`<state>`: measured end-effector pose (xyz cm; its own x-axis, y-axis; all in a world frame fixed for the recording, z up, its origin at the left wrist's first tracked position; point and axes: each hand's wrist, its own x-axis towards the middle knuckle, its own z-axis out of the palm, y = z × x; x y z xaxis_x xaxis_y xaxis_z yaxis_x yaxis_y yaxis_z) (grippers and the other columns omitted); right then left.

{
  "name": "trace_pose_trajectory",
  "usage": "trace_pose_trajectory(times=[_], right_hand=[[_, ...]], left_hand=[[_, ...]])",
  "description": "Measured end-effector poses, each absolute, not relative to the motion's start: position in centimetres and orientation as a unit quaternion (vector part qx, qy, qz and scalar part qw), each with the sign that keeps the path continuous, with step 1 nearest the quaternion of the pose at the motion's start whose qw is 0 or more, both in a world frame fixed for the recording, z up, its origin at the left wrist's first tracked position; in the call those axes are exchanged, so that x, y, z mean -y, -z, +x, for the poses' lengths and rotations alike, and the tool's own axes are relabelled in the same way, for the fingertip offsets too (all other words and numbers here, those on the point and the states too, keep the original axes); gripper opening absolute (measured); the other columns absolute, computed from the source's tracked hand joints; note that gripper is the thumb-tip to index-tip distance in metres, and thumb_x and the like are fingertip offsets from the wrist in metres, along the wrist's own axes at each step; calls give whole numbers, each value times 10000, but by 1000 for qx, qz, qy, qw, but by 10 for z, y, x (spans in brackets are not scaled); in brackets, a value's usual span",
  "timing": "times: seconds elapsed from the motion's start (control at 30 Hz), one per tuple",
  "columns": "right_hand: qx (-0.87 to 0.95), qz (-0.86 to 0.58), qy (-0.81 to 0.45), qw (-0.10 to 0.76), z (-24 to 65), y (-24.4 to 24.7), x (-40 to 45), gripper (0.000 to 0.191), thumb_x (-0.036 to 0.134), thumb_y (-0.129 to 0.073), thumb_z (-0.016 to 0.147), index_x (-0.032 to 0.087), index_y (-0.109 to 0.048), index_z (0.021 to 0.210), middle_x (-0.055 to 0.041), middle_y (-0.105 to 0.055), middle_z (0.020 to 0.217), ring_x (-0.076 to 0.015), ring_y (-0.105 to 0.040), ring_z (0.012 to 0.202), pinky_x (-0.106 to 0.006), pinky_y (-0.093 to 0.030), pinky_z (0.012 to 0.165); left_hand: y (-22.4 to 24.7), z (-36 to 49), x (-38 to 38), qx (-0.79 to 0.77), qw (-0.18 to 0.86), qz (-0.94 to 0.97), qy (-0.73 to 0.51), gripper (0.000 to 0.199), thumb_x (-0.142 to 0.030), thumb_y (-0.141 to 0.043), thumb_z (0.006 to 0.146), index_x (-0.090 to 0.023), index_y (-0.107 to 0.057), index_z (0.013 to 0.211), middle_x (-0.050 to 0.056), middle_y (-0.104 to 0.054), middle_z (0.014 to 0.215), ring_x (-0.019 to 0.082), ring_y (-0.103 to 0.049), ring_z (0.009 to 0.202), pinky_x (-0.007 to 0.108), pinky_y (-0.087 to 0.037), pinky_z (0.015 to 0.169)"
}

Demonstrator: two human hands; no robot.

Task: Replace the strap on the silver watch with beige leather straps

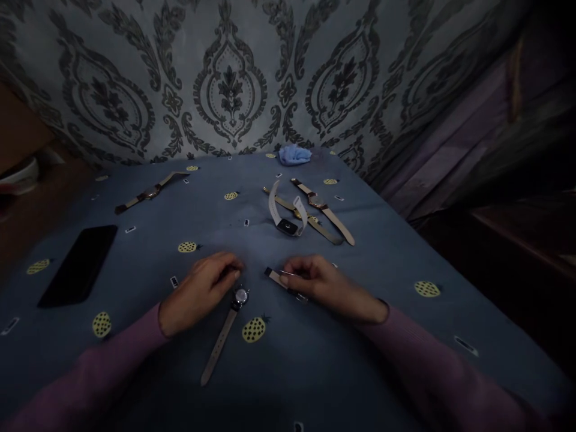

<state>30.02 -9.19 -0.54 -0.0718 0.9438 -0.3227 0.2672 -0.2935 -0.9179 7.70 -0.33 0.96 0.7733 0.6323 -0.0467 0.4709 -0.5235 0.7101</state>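
My right hand is closed, thumb against fingers, on a short watch strap with a dark end pointing left. A thin pale sliver shows by the thumb, too small to name. My left hand has its fingers curled in and the thumb close to the index finger; whatever lies between them is too small to make out. Just below those fingertips lies a wristwatch with a round silvery face. One strap half runs from it toward me; no strap shows at its upper end.
Beyond my right hand lie a white-banded smartwatch, a gold watch and a brown-strapped watch. Another watch rests back left, above a black phone. A crumpled blue cloth sits by the patterned wall.
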Motion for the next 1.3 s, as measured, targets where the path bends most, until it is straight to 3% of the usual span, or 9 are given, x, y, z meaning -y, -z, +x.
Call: trace_pose_trajectory(times=[0.23,0.4,0.6,0.73,0.83,0.9,1.07,1.3], right_hand=[[412,-550,-637,350,291,-6,93,339,459,-749,681,157,-595,668,46,-484,605,-75,-402,541,-217,-323,507],[409,-530,-653,354,283,-10,95,268,385,-751,692,162,-605,665,52,-481,599,-77,-395,553,-221,-308,519],[412,-528,-655,351,274,-14,96,272,411,-716,724,164,-602,727,21,-599,592,-103,-476,572,-255,-345,584],[420,-540,-636,356,271,-13,95,265,395,-722,721,161,-601,739,34,-595,540,-82,-409,511,-245,-294,542],[413,-556,-626,360,271,-12,92,266,406,-715,721,165,-601,720,48,-562,521,-80,-396,500,-244,-282,526],[410,-560,-625,357,272,-11,89,258,406,-703,726,167,-604,720,48,-555,524,-82,-412,505,-245,-299,535],[418,-558,-623,354,275,-9,83,201,355,-682,729,172,-606,690,45,-553,520,-92,-439,514,-254,-322,561],[418,-554,-628,352,277,-6,80,180,322,-676,750,174,-601,679,47,-559,506,-86,-428,502,-241,-307,541]], left_hand=[[-25,88,12,-316,402,854,-99,235,-309,-437,926,-170,-612,852,5,-548,793,157,-537,775,275,-401,710],[-24,94,11,-323,530,782,-62,321,-435,-489,878,-154,-582,753,-28,-450,652,113,-426,599,233,-344,553],[-20,95,12,-341,609,714,-48,251,-379,-563,806,-135,-598,754,-33,-454,628,98,-398,579,222,-322,536],[-22,95,9,-344,608,714,-42,281,-400,-548,824,-133,-591,747,-32,-458,628,101,-407,581,233,-331,551],[-23,88,7,-346,557,753,-58,330,-422,-458,882,-142,-574,751,-29,-458,636,107,-415,578,244,-340,560],[-24,79,10,-366,462,804,-77,331,-404,-409,910,-153,-568,762,-26,-465,636,119,-427,583,255,-335,563],[-22,66,34,-408,269,872,-41,277,-461,-586,837,-191,-528,852,17,-589,838,196,-544,764,297,-383,642],[-20,71,46,-398,240,885,-5,79,-270,-506,886,-203,-469,867,46,-572,946,231,-548,885,355,-431,736]])
